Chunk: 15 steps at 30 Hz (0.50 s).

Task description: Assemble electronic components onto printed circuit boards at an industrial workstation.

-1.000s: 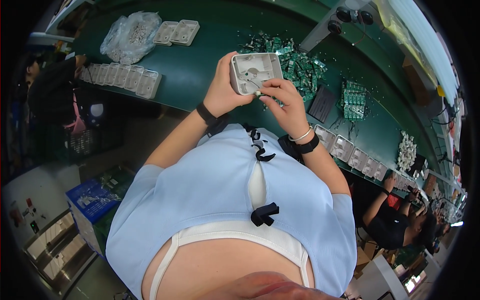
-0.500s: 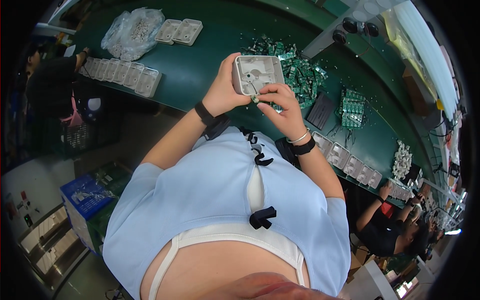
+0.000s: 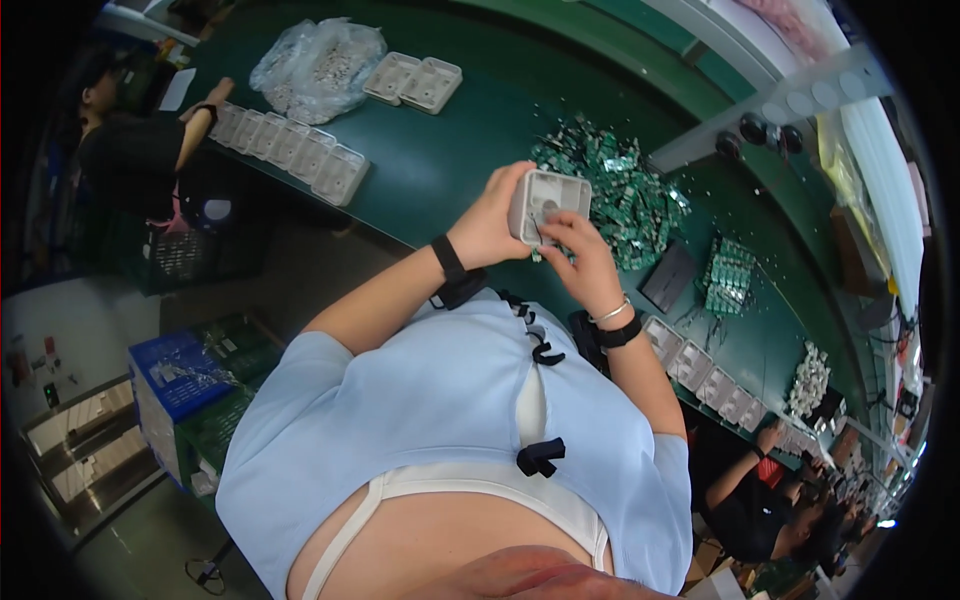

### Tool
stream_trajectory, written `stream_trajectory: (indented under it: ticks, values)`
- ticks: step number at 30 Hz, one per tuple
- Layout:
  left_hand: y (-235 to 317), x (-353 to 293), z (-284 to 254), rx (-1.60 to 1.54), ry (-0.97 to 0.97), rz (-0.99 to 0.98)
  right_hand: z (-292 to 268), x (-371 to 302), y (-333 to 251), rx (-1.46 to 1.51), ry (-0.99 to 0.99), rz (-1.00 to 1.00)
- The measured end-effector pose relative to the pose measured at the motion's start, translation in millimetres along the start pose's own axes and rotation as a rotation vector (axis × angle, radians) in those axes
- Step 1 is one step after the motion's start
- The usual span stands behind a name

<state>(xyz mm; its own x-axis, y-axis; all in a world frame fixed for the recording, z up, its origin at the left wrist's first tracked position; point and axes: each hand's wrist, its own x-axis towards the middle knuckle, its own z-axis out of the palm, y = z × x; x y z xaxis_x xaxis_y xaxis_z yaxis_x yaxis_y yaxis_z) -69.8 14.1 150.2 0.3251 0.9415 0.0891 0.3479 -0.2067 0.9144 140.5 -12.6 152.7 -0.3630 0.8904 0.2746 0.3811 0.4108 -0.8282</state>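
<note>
A square, light-grey plastic housing point(image 3: 570, 187) with an open top is tilted over the table's near edge. My left hand point(image 3: 493, 222) is closed round its left side. My right hand point(image 3: 588, 262) is at the lower right of the housing. Its bent fingers reach over the rim into the inside, and the thumb stays outside, just below the rim. A thin dark wire shows inside the housing by these fingertips. At the lower rim, between the hands, sits a small green circuit board point(image 3: 537, 255). The fingertips are slightly blurred, and what they grip cannot be made out.
Behind my right hand lies a pile of green circuit boards point(image 3: 630, 205), with a black box point(image 3: 665, 275) beside it. Rows of grey housings point(image 3: 340, 176) line the table's near edge on both sides. A plastic bag of small parts point(image 3: 318, 70) lies far left. Co-workers sit at both sides.
My right fingers have moved from the small board at the lower rim up into the housing. The whole view has shifted, so the table and both hands appear further right and lower.
</note>
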Motion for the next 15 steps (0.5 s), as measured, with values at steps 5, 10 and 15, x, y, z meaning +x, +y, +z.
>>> stream_trajectory:
  ticks: [5,10,15]
  values:
    - [-30.7,-5.8,-4.6,0.01,-0.071,-0.046,22.4,2.3,10.3,-0.175,-0.113,-0.105]
    - [-68.2,-10.1,-7.3,-0.042,-0.163,-0.106,48.1,3.6,23.1,-0.214,-0.177,-0.09]
    - [-117.4,-10.9,-20.4,-0.344,-0.411,-0.198,66.8,5.4,33.5,-0.244,-0.249,-0.054]
